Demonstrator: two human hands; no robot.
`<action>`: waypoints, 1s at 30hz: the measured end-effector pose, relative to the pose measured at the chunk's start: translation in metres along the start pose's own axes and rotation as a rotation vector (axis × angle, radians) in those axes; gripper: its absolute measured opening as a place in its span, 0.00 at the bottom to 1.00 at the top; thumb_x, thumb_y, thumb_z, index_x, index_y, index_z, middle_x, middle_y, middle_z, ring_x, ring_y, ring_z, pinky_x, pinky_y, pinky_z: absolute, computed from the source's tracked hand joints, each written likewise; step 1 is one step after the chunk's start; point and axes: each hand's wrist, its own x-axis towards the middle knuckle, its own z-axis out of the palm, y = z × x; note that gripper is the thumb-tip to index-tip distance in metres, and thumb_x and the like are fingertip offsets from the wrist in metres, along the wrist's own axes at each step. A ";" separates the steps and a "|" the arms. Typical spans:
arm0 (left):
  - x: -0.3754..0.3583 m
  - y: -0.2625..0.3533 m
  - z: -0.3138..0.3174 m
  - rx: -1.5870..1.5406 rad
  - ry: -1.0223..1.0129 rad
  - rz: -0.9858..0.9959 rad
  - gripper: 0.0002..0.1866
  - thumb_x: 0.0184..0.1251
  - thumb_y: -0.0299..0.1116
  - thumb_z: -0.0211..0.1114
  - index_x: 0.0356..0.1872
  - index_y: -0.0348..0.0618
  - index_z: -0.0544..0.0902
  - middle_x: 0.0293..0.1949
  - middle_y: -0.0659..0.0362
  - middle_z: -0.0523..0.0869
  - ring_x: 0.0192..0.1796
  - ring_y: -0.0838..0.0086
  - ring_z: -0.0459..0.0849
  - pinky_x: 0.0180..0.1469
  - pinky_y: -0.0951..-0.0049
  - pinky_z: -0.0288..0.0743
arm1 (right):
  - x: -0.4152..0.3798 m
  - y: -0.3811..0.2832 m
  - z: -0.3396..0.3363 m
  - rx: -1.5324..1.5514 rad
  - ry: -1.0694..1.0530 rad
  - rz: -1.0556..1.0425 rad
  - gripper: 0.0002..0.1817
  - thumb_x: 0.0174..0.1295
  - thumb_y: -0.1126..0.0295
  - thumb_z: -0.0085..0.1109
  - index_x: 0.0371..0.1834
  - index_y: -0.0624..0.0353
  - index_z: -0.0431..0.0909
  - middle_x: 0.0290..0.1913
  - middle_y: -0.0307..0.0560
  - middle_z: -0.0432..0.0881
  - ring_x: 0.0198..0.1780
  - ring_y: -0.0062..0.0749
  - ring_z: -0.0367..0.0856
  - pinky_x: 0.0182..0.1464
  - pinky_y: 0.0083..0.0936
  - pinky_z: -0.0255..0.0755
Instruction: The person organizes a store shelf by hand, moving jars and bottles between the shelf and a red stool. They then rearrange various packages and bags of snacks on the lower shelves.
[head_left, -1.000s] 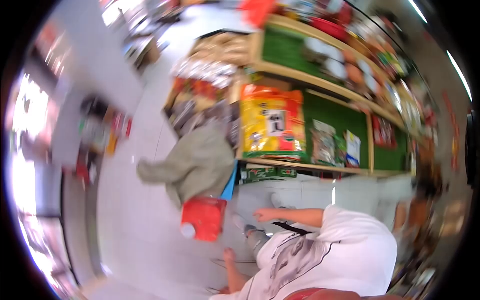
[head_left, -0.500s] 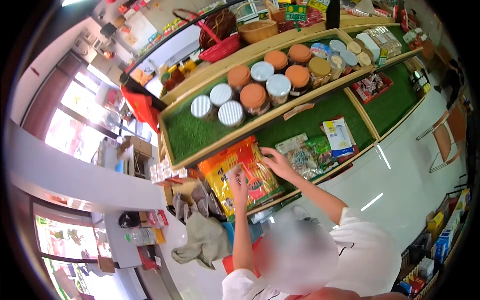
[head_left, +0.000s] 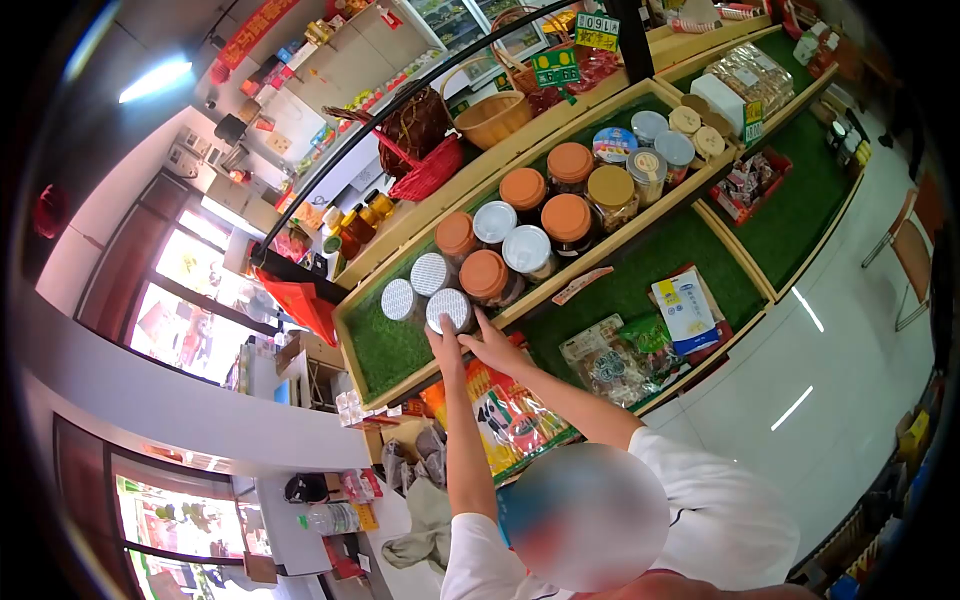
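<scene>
A jar with a white striped lid (head_left: 448, 311) stands on the upper shelf's green mat, at the front of a group of jars. My left hand (head_left: 445, 346) is closed against its near left side. From the right, my right hand (head_left: 492, 347) curves round the same jar, its fingers partly hidden by the jar and shelf edge. Two similar striped-lid jars (head_left: 402, 300) stand just beyond, and an orange-lidded jar (head_left: 486, 276) is close on the right. Below my forearms, a red and yellow snack bag (head_left: 515, 415) lies on the lower shelf.
The wooden shelf rim (head_left: 545, 305) runs diagonally in front of the jars. Bagged goods (head_left: 605, 362) and a white-blue packet (head_left: 685, 315) lie on the lower shelf. Baskets (head_left: 495, 117) stand behind. A chair (head_left: 910, 250) is at right.
Both hands have left the snack bag on the lower shelf and moved up to the striped-lid jar. The view has tilted, showing more of the ceiling. The jars keep their arrangement.
</scene>
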 end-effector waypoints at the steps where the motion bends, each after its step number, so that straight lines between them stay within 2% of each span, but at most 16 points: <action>1: -0.005 -0.002 -0.002 -0.021 -0.001 0.053 0.34 0.76 0.51 0.55 0.68 0.29 0.64 0.62 0.41 0.74 0.61 0.57 0.76 0.62 0.63 0.69 | -0.002 0.000 -0.001 0.044 -0.017 0.016 0.45 0.63 0.52 0.60 0.76 0.67 0.52 0.71 0.66 0.65 0.70 0.53 0.67 0.68 0.35 0.62; 3: -0.026 0.008 -0.003 -0.004 0.097 0.128 0.32 0.78 0.47 0.53 0.70 0.31 0.61 0.65 0.41 0.71 0.64 0.57 0.72 0.65 0.62 0.65 | -0.006 -0.004 -0.001 0.127 -0.055 0.041 0.44 0.63 0.51 0.61 0.75 0.64 0.54 0.68 0.65 0.69 0.67 0.51 0.71 0.65 0.35 0.66; 4: -0.045 0.017 0.000 -0.005 0.176 0.188 0.31 0.78 0.46 0.52 0.71 0.32 0.61 0.66 0.42 0.69 0.65 0.56 0.71 0.66 0.62 0.64 | -0.015 -0.011 -0.002 0.112 -0.073 0.035 0.37 0.67 0.61 0.61 0.74 0.63 0.55 0.61 0.56 0.75 0.60 0.33 0.78 0.55 0.29 0.75; 5: -0.063 0.028 -0.002 -0.005 0.258 0.243 0.31 0.79 0.45 0.51 0.71 0.33 0.60 0.67 0.42 0.67 0.66 0.56 0.70 0.67 0.61 0.63 | -0.025 -0.018 0.004 0.228 -0.078 0.000 0.34 0.66 0.63 0.63 0.71 0.64 0.59 0.63 0.56 0.74 0.59 0.31 0.77 0.55 0.28 0.75; 7: -0.095 0.035 -0.018 -0.151 0.315 0.243 0.29 0.79 0.43 0.50 0.72 0.35 0.58 0.70 0.44 0.63 0.70 0.56 0.65 0.70 0.58 0.59 | -0.041 -0.016 0.021 0.129 -0.015 -0.272 0.33 0.65 0.64 0.65 0.69 0.63 0.61 0.62 0.53 0.73 0.57 0.30 0.77 0.54 0.27 0.76; 8: -0.111 0.030 -0.029 -0.035 0.433 0.311 0.29 0.79 0.41 0.50 0.73 0.37 0.58 0.70 0.46 0.63 0.71 0.56 0.63 0.70 0.57 0.58 | -0.053 -0.016 0.027 0.178 -0.068 -0.281 0.31 0.64 0.66 0.66 0.67 0.63 0.63 0.60 0.50 0.72 0.57 0.31 0.76 0.53 0.25 0.76; 9: -0.141 0.065 -0.031 -0.087 0.443 0.357 0.28 0.77 0.40 0.51 0.72 0.38 0.60 0.71 0.46 0.63 0.72 0.56 0.62 0.71 0.55 0.57 | -0.066 -0.017 0.034 0.239 -0.110 -0.230 0.32 0.64 0.65 0.67 0.68 0.63 0.62 0.60 0.49 0.72 0.57 0.31 0.76 0.54 0.26 0.76; 11: -0.180 0.056 -0.066 0.210 0.487 0.522 0.28 0.77 0.39 0.52 0.71 0.36 0.60 0.72 0.45 0.62 0.73 0.56 0.62 0.73 0.57 0.55 | -0.103 -0.027 0.045 0.361 -0.209 -0.109 0.34 0.64 0.65 0.67 0.69 0.62 0.61 0.58 0.47 0.73 0.56 0.32 0.76 0.55 0.27 0.75; 12: -0.199 0.046 -0.081 0.236 0.460 0.508 0.28 0.76 0.39 0.53 0.71 0.36 0.61 0.72 0.44 0.61 0.73 0.55 0.62 0.73 0.55 0.55 | -0.126 -0.047 0.040 0.504 -0.311 0.208 0.35 0.63 0.66 0.68 0.70 0.61 0.63 0.58 0.45 0.72 0.57 0.30 0.75 0.56 0.26 0.74; 15: -0.266 0.013 -0.126 0.297 0.469 0.431 0.27 0.74 0.38 0.56 0.68 0.36 0.65 0.71 0.42 0.63 0.73 0.53 0.62 0.73 0.53 0.56 | -0.183 0.009 0.068 0.329 -0.438 0.182 0.33 0.62 0.66 0.69 0.70 0.58 0.68 0.59 0.44 0.71 0.58 0.28 0.74 0.55 0.25 0.74; 17: -0.322 -0.014 -0.156 0.307 0.540 0.235 0.27 0.73 0.38 0.58 0.67 0.35 0.67 0.69 0.43 0.66 0.71 0.52 0.65 0.72 0.56 0.57 | -0.234 0.026 0.090 0.217 -0.483 0.348 0.32 0.61 0.64 0.70 0.69 0.58 0.71 0.56 0.45 0.72 0.55 0.29 0.74 0.55 0.25 0.72; 19: -0.380 -0.037 -0.179 0.445 0.615 0.091 0.26 0.72 0.36 0.59 0.67 0.35 0.68 0.68 0.42 0.68 0.70 0.52 0.66 0.72 0.59 0.57 | -0.291 0.073 0.102 -0.072 -0.559 0.342 0.32 0.62 0.60 0.69 0.67 0.59 0.71 0.55 0.46 0.72 0.55 0.33 0.74 0.59 0.28 0.68; 21: -0.428 -0.052 -0.189 0.407 0.740 -0.011 0.26 0.72 0.34 0.60 0.67 0.36 0.68 0.68 0.42 0.68 0.70 0.52 0.66 0.72 0.59 0.57 | -0.332 0.094 0.115 -0.194 -0.681 0.198 0.35 0.62 0.54 0.67 0.67 0.64 0.70 0.53 0.58 0.72 0.55 0.44 0.74 0.59 0.33 0.69; 23: -0.465 -0.070 -0.207 0.379 0.850 -0.127 0.26 0.72 0.32 0.59 0.68 0.35 0.66 0.68 0.42 0.68 0.71 0.52 0.66 0.72 0.60 0.57 | -0.360 0.071 0.137 -0.363 -0.835 0.325 0.38 0.62 0.51 0.66 0.69 0.65 0.68 0.52 0.59 0.71 0.54 0.45 0.74 0.59 0.33 0.68; 27: -0.524 -0.107 -0.251 0.212 1.037 -0.313 0.29 0.73 0.32 0.58 0.70 0.32 0.61 0.70 0.42 0.65 0.72 0.53 0.65 0.73 0.60 0.56 | -0.422 0.120 0.191 -0.512 -1.058 0.331 0.40 0.61 0.49 0.66 0.70 0.66 0.67 0.52 0.61 0.71 0.55 0.46 0.73 0.59 0.33 0.67; 30: -0.564 -0.147 -0.300 0.032 1.172 -0.326 0.31 0.74 0.32 0.58 0.71 0.32 0.58 0.71 0.42 0.63 0.74 0.55 0.63 0.74 0.62 0.55 | -0.477 0.148 0.240 -0.576 -1.162 0.322 0.41 0.62 0.49 0.65 0.71 0.65 0.66 0.53 0.61 0.70 0.56 0.47 0.73 0.60 0.34 0.67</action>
